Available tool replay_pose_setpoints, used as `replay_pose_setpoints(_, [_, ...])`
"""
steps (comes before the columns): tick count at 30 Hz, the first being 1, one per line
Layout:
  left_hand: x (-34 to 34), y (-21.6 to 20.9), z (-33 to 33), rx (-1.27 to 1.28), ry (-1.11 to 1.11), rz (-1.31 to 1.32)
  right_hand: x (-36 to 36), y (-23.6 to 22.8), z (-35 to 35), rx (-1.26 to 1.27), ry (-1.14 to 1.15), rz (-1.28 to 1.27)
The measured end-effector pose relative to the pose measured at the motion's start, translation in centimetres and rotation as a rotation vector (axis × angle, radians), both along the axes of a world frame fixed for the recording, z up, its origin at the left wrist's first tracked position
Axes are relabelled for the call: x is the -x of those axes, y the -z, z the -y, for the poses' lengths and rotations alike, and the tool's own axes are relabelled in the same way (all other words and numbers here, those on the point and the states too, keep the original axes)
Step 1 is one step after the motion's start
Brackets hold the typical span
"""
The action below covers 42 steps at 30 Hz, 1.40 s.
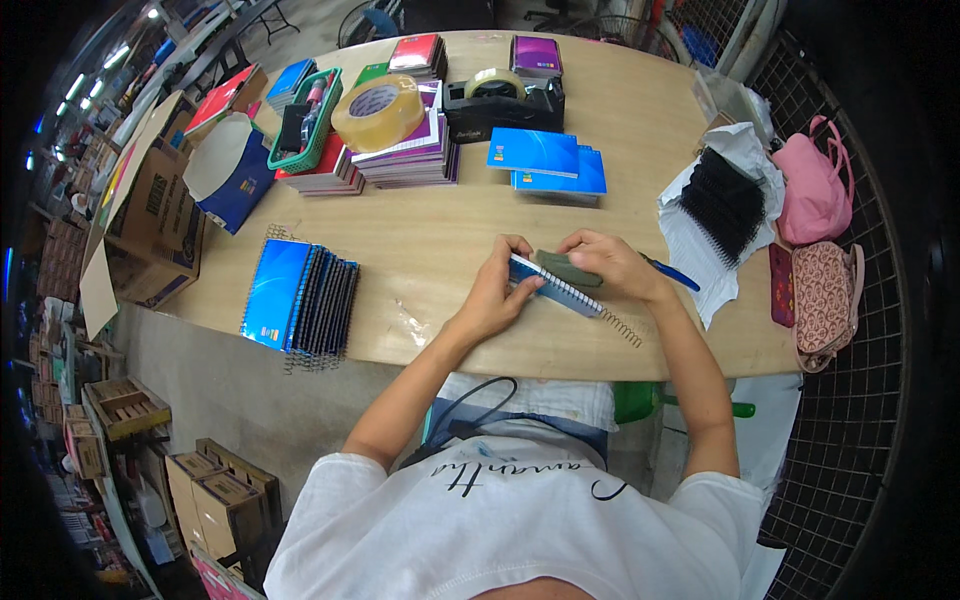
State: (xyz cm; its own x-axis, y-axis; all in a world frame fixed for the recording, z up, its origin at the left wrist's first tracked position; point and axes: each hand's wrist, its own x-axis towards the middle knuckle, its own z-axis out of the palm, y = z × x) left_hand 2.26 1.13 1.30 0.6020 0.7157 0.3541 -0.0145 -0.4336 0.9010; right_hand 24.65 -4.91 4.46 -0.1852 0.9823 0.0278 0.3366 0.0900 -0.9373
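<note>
My left hand (492,300) grips a small blue notebook (570,298), tilted on edge over the near side of the table. A wire spiral (622,328) runs through the holes along its edge, and a loose length sticks out past the lower right end. In my right hand (618,265) is a folded dark green cloth (568,268), pinched against the spiral edge. A blue-handled tool (670,273) lies just right of that hand, partly hidden by the wrist. To the left stands a stack of blue spiral notebooks (275,292), with coil ends sticking out.
Two blue notebooks without visible coils (535,152) lie ahead, before a black tape dispenser (500,108). Black spirals (722,205) rest on white wrapping at right, near pink bags (815,185). Notebook piles (410,165), a tape roll (378,112), a green basket (325,135) and a carton (155,215) stand left.
</note>
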Motion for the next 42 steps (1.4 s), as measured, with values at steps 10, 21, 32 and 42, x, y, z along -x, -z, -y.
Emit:
replay_pose_setpoints(10, [2.0,1.8,-2.7,0.478,0.207,0.211,0.7,0.2,-0.6,0.034,0.017,-0.010])
replay_pose_setpoints(21, [1.1,2.3,-2.6,0.485,0.153,0.315,1.6,-0.8,-1.7,0.031,-0.001,-0.056])
replay_pose_setpoints(32, [3.0,-1.9,-0.7,0.517,0.095,0.396,-4.6,3.1,9.8,-0.183,0.718,1.037])
replay_pose_setpoints(42, [2.4,-5.0,1.7,0.489,-0.055,0.241,-2.0,-1.3,9.0,-0.476,0.644,0.630])
